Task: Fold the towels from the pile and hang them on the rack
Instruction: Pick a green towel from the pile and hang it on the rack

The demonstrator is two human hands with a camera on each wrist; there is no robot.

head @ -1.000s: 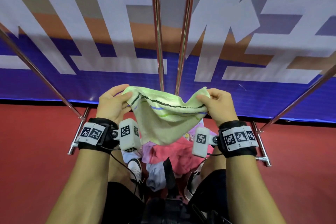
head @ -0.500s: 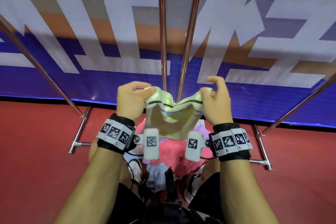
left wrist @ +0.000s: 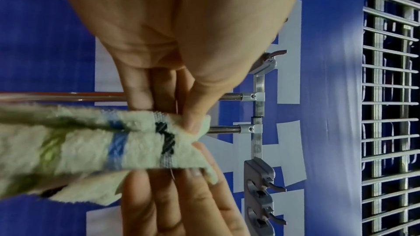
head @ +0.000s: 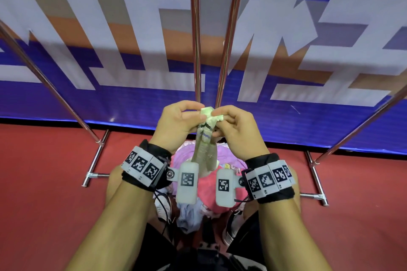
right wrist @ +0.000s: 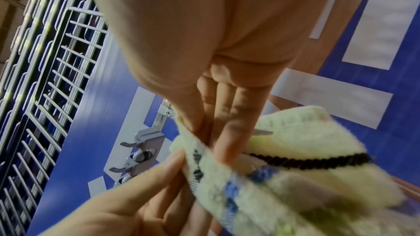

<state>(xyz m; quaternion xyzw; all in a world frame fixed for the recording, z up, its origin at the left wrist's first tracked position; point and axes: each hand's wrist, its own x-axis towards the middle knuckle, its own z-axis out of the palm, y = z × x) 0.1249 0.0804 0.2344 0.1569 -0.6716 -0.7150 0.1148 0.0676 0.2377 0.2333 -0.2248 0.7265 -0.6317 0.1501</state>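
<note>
We see both hands brought together in front of the chest, each pinching the top edge of one pale green terry towel with a black braid stripe and a blue stripe (head: 206, 138). The left hand (head: 178, 123) has its thumb and fingers curled onto the towel's upper corner; the right hand (head: 236, 130) does the same from the other side, fingertips touching the left hand's side of the cloth. In the left wrist view the thumb presses the towel corner (left wrist: 145, 143) against the fingers, with the right hand's fingers under the cloth. In the right wrist view the fingers (right wrist: 229, 128) clamp the striped edge. The towel hangs doubled, a narrow strip dropping between the wrists.

Below the hands lies a pile of pink and lilac towels (head: 220, 187) on the red floor (head: 55, 215), between the person's feet.

Just beyond the hands two chrome rack rails (head: 196, 39) run away from us, side by side, bare. Slanted chrome legs of the rack (head: 50, 92) stand either side. Behind is a blue, white and orange printed banner (head: 330, 55). White marker-tagged wrist bands (head: 143, 164) sit on both wrists.
</note>
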